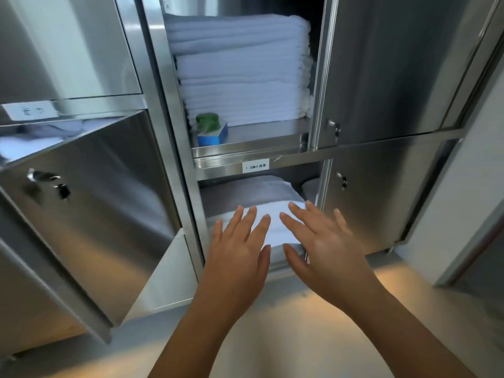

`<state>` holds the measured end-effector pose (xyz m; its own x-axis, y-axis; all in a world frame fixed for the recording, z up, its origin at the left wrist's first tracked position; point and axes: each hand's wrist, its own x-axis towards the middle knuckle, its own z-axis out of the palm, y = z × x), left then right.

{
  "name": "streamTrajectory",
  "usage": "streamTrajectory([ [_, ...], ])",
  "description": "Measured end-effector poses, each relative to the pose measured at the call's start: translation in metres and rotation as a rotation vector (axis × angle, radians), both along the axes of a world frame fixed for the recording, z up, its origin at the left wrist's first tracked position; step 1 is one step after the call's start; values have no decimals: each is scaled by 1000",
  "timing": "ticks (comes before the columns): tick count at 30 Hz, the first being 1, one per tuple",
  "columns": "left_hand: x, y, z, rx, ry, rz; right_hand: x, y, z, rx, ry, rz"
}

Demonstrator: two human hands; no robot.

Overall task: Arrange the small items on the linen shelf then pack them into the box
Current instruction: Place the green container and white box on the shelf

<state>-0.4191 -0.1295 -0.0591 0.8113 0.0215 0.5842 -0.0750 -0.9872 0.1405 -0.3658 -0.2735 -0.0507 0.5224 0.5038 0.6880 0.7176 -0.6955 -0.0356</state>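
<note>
1. I count two small items on the upper shelf (261, 130) of the open steel cabinet (174, 105): a green cylinder-shaped thing (207, 121) that looks glossy, and a blue box with a white end face (213, 137). They sit at the shelf's front left corner. The green one appears to rest on or just behind the blue one; I cannot tell which.
2. Just right of and behind them stands one tall stack of folded white towels (240, 69), soft and ribbed at the folded edges, filling most of the compartment.
3. The shelf is smooth brushed metal. A bare strip runs along its front lip to the right of the two items.
4. Below, one white paper label (255, 165) is stuck on the crossbar. Under it the lower compartment holds grey folded linen (245, 190) with a white folded piece (272, 227) in front.
5. My left hand (240, 246) and right hand (324, 241) are both spread flat, fingers apart, palms down, holding nothing. They hover over or rest on the white piece at the compartment's front edge; contact is not clear.
6. Two doors are swung open, one to the left (90, 214) and one upper right (381, 64). Each carries a keyed lock.
7. The pale floor (272, 336) under my arms is open.
</note>
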Motion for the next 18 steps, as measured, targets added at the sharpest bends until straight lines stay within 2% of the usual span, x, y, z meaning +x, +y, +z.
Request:
streamTrajectory([
  [8, 86, 3, -14, 4, 1, -32, 86, 5, -19, -4, 55, -6],
  [18, 209, 71, -25, 33, -45, -61, 203, 73, -23, -24, 71, -28],
])
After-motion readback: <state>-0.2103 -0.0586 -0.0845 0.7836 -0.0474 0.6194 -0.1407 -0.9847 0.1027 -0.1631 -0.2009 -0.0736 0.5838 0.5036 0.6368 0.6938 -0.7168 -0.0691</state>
